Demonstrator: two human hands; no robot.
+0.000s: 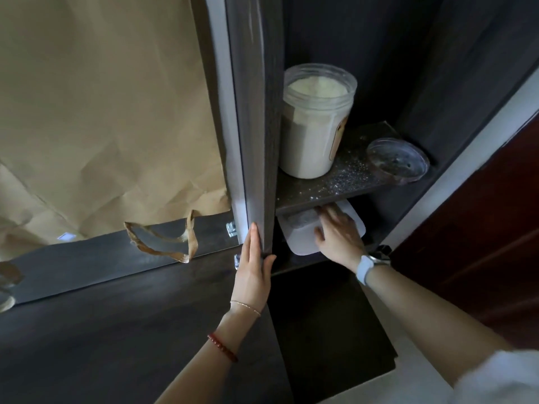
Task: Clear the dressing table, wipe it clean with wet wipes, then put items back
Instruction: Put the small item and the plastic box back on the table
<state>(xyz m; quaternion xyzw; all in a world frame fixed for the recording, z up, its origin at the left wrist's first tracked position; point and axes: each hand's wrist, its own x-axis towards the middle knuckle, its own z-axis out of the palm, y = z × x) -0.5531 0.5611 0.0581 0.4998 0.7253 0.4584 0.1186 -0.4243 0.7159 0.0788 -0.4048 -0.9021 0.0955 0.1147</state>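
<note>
1. Resting on the lower edge of the cabinet door (256,141), frame centre: left hand (253,275), fingers straight, thumb round the edge.
2. Right hand (338,234), fingers spread, lies on a white wet-wipes pack (300,243) under the shelf (335,182).
3. Dressing table (116,316), lower left.

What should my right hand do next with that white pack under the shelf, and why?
Probably close the right hand around the white pack and slide it out toward you. The hand lies on top of the pack, which sits tucked under the shelf, while the left hand holds the cabinet door open.
</note>
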